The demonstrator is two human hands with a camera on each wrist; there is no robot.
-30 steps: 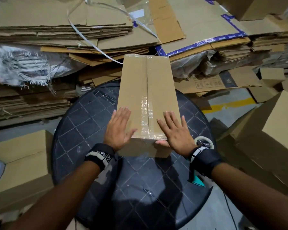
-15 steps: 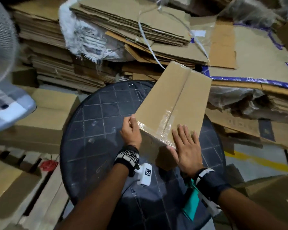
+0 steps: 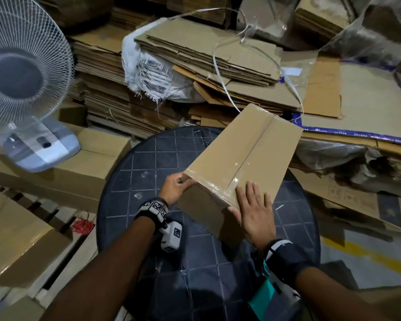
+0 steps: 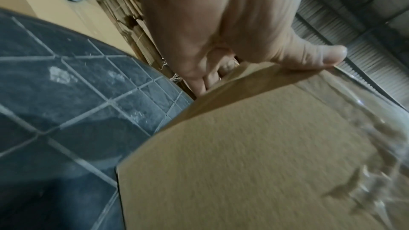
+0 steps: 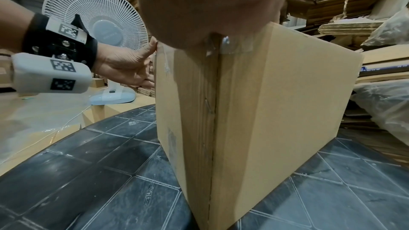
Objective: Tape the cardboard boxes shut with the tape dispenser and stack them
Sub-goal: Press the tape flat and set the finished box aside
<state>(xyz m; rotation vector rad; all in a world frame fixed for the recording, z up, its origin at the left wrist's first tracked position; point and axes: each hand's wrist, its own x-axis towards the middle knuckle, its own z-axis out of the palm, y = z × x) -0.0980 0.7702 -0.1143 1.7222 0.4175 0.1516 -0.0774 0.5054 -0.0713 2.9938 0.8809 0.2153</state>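
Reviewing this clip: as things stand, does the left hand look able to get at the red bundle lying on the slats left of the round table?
Probably not right now: the left hand grips the taped box's corner, though nothing lies over the red bundle.

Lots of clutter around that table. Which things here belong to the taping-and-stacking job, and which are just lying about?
In the job:
- taped box on the round table
- left hand, thumb and fingers gripping its near left corner
- right hand, flat on its top near the tape seam
- boxes at left, likely the stack

Lying about:
- fan
- flattened cardboard piles
- loose strapping
- red rubber bands
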